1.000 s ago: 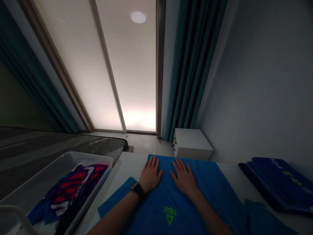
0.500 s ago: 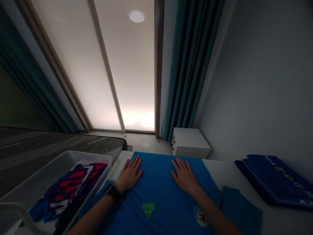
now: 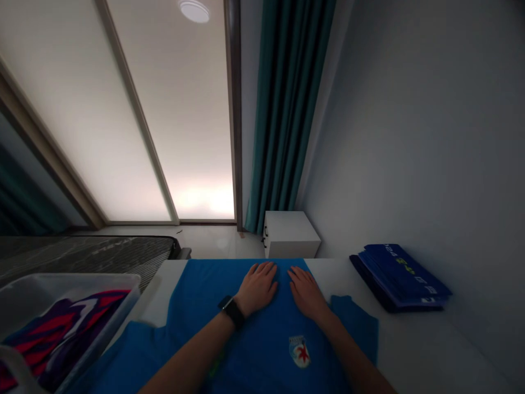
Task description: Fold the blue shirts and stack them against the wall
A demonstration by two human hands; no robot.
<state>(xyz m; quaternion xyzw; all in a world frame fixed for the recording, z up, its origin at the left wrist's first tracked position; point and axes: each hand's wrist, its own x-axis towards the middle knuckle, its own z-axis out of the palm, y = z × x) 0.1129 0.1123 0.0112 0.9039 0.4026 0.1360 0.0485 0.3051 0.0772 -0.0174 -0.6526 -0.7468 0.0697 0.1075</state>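
Observation:
A blue T-shirt [image 3: 213,295] with a badge bearing a red star lies spread on a white table [image 3: 152,298], its sleeves out to both sides. My left hand [image 3: 258,285] rests palm down on the shirt near its far edge, fingers extended, a black watch on the wrist. Beside it my right hand [image 3: 305,291] also lies flat on the shirt, close to the far right edge. Both hands are open and press on the cloth with nothing in them. My left forearm hides most of the green print.
A clear plastic bin [image 3: 98,282] holding red and purple clothes [image 3: 65,334] stands at the left. Folded dark blue garments [image 3: 404,276] are stacked on the table at the right. Beyond the table are a white cabinet [image 3: 289,227], a teal curtain [image 3: 283,120] and a mattress [image 3: 102,254].
My left hand has slid right across the shirt and is now close to my right hand. The view has turned rightward, so the bin shows less and the folded stack sits further in.

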